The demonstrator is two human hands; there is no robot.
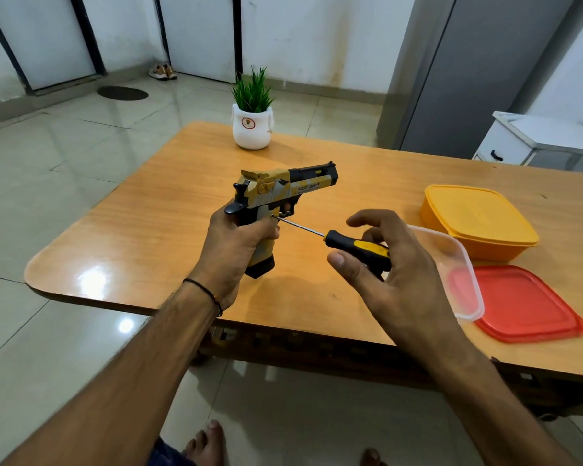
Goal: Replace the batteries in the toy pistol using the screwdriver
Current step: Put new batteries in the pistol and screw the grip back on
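Above the wooden table (142, 213), the left hand (236, 245) is wrapping tightly round the grip of the toy pistol (283, 188), holding it upright, muzzle pointing right. The screwdriver (357, 246) is slanting up-left, its tip touching the grip below the trigger guard, while the half-curled right hand (398, 277) is pinching its handle.

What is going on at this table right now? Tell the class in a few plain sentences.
A person is working on a toy pistol above a wooden table. The left hand grips the pistol by its handle. The right hand holds a black-and-yellow screwdriver, its tip set against the pistol's side near the trigger. A clear container, a yellow box and a red lid lie to the right. No batteries are visible.
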